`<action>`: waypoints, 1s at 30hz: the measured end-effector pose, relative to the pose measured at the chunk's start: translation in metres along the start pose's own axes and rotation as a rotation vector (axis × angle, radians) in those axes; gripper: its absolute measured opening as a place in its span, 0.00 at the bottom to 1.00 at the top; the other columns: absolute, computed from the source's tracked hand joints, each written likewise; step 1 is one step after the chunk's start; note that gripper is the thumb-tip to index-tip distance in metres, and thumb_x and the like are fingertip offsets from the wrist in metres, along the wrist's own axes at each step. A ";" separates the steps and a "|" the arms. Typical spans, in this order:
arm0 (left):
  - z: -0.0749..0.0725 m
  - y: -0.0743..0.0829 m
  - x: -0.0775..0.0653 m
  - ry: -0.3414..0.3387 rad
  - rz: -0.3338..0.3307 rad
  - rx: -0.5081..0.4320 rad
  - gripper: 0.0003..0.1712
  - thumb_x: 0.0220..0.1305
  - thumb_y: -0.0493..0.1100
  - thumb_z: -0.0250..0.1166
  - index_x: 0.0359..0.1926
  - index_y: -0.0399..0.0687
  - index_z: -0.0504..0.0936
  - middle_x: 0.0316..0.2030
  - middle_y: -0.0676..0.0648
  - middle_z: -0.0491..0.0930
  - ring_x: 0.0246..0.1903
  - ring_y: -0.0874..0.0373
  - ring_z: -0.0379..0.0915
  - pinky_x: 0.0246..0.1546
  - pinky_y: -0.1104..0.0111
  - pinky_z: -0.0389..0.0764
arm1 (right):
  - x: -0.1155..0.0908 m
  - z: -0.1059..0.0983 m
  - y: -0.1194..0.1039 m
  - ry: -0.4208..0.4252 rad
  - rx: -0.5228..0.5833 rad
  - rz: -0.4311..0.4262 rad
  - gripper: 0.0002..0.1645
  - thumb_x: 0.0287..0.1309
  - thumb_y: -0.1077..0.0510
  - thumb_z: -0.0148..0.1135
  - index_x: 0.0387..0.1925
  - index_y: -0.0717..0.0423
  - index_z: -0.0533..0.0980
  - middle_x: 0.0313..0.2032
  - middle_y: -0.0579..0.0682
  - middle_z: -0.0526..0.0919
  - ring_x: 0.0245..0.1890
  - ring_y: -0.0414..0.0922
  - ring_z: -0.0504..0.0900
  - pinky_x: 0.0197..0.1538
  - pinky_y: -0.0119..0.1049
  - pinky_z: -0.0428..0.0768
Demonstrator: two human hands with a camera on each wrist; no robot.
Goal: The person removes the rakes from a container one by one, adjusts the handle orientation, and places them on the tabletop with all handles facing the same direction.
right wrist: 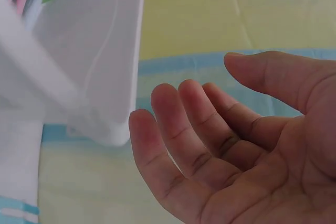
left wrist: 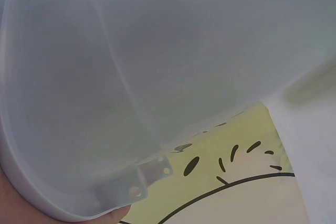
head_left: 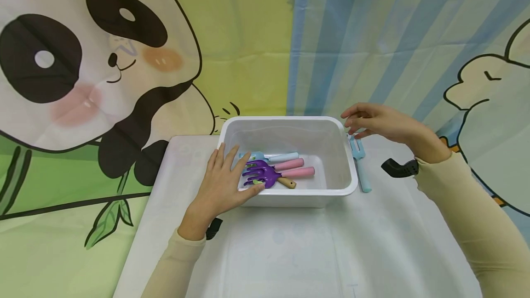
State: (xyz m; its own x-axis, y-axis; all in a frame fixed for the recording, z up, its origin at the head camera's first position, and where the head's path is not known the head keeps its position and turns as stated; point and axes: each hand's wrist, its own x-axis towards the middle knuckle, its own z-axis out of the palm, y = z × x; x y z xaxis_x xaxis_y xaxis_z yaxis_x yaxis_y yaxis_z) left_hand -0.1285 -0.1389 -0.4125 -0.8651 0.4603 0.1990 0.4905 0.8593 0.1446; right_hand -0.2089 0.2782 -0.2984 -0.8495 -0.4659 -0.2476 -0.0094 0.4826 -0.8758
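A white plastic bin point(head_left: 285, 200) stands on the table. In it lie a purple hand rake point(head_left: 270, 178), pink handles point(head_left: 299, 171), a light blue tool point(head_left: 283, 157) and a tan handle point(head_left: 286, 182). My left hand point(head_left: 225, 185) rests across the bin's left rim with fingers spread and thumb toward the front rim. From the left wrist view, its skin shows beside the bin's rim point(left wrist: 13, 169). Beyond the back right corner, my right hand point(head_left: 378, 123) hovers with loosely bent fingers point(right wrist: 170, 111), holding nothing. Below it, a light blue hand fork point(head_left: 363, 174) lies beside the bin.
White cloth covers the table point(head_left: 285, 252). Behind it hangs a printed backdrop with a panda point(head_left: 174, 109) and blue stripes point(head_left: 331, 49). A black wrist mount point(head_left: 399, 168) sticks out from the right wrist.
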 end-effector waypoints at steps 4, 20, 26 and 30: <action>0.000 -0.001 -0.001 -0.001 0.000 0.008 0.56 0.60 0.82 0.46 0.74 0.48 0.66 0.74 0.36 0.55 0.74 0.31 0.35 0.71 0.42 0.39 | 0.014 0.009 -0.015 -0.043 -0.020 -0.009 0.26 0.74 0.56 0.56 0.65 0.66 0.65 0.53 0.64 0.74 0.53 0.60 0.76 0.54 0.50 0.80; 0.000 0.000 -0.001 -0.013 -0.017 0.000 0.56 0.60 0.83 0.45 0.74 0.48 0.66 0.75 0.37 0.54 0.75 0.32 0.33 0.72 0.45 0.33 | 0.075 0.049 -0.033 -0.200 -0.059 -0.021 0.21 0.73 0.56 0.56 0.61 0.61 0.71 0.52 0.60 0.76 0.52 0.56 0.77 0.54 0.49 0.80; 0.000 0.000 -0.001 -0.004 -0.008 0.013 0.56 0.60 0.83 0.44 0.74 0.48 0.67 0.74 0.36 0.56 0.74 0.31 0.35 0.71 0.43 0.38 | 0.093 0.063 -0.032 -0.264 -0.048 -0.023 0.21 0.73 0.58 0.55 0.62 0.64 0.70 0.56 0.60 0.75 0.54 0.58 0.77 0.55 0.51 0.79; 0.000 0.000 0.000 -0.004 -0.007 0.008 0.55 0.60 0.83 0.44 0.73 0.48 0.67 0.74 0.36 0.56 0.74 0.31 0.35 0.71 0.43 0.38 | 0.105 0.070 -0.027 -0.301 -0.044 -0.006 0.21 0.73 0.58 0.55 0.62 0.63 0.70 0.57 0.60 0.74 0.54 0.56 0.78 0.56 0.52 0.78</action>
State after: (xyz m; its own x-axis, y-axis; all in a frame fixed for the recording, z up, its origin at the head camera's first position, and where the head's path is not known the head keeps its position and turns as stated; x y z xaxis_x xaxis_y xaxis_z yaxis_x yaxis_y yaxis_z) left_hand -0.1284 -0.1393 -0.4128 -0.8688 0.4557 0.1938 0.4840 0.8641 0.1382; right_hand -0.2611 0.1646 -0.3295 -0.6550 -0.6646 -0.3595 -0.0429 0.5077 -0.8605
